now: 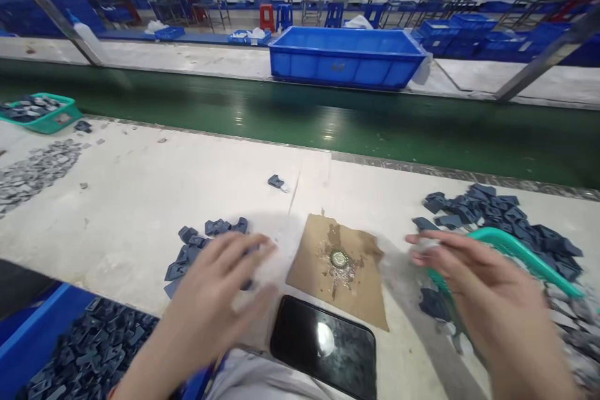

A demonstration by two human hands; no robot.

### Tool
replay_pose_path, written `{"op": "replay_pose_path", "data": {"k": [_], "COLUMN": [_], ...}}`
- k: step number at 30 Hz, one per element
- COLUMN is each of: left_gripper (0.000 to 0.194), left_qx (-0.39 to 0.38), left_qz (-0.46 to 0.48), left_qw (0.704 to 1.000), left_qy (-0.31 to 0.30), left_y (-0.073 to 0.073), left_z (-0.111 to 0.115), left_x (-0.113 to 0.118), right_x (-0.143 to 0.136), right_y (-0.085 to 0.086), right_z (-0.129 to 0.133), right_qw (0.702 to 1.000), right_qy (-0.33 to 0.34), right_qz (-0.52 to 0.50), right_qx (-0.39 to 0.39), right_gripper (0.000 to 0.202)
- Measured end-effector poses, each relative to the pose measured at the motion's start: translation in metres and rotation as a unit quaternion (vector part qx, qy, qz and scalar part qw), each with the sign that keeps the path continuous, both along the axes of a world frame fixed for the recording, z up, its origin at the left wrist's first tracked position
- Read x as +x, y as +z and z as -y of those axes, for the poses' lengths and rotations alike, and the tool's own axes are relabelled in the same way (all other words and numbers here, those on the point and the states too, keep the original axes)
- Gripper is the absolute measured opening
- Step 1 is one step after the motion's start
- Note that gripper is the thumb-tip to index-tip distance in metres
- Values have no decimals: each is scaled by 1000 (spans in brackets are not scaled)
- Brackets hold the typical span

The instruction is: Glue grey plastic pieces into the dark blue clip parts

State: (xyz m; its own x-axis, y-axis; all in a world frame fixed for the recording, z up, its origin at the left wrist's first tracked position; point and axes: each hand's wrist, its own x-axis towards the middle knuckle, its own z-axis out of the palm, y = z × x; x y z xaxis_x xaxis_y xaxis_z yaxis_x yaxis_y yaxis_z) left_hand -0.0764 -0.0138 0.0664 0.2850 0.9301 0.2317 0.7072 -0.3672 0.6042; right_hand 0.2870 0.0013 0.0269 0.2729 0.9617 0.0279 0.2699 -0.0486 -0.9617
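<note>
My left hand (213, 294) is slightly blurred, its fingers stretched out and apart, above a small group of dark blue-grey plastic parts (180, 265). I see nothing held in it. At the right, my right hand (487, 294) pinches a small pale piece (425, 245) between thumb and fingertips, beside a green basket (506, 239). Between the hands lies a brown paper sheet (312, 256), wet-looking around a small round metallic disc (339, 259). A black phone (304, 340) rests on the table just below the paper.
More dark parts (497, 209) are heaped at the right. One part (276, 182) lies alone beyond the paper. A blue bin (19, 331) of dark parts stands lower left, a green basket (56, 119) far left. Past the green belt (210, 103) sits a large blue crate (347, 65).
</note>
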Motion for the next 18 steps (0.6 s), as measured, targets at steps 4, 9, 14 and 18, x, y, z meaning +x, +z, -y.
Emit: {"op": "replay_pose_path", "data": {"k": [4,9,14,18], "left_gripper": [39,33,30,33], "left_qx": [82,57,50,-106], "left_qz": [-254,-288,-170,59], "left_qw": [964,954,984,991], "left_qy": [-3,-56,-22,52], "left_y": [-36,-47,-37,-28], "left_z": [-30,-43,-41,-29], "left_x": [-17,-23,-12,9], "right_x": [-52,-65,-64,-62], "right_y": [7,-4,-8,-11], "right_z": [-21,-25,-22,-22], "right_qw": [975,954,953,958], "right_qy": [97,123,127,145], "right_qz": [-188,-253,-251,-228], "right_qx": [-66,-107,-111,-97], "right_gripper": [29,28,23,17]}}
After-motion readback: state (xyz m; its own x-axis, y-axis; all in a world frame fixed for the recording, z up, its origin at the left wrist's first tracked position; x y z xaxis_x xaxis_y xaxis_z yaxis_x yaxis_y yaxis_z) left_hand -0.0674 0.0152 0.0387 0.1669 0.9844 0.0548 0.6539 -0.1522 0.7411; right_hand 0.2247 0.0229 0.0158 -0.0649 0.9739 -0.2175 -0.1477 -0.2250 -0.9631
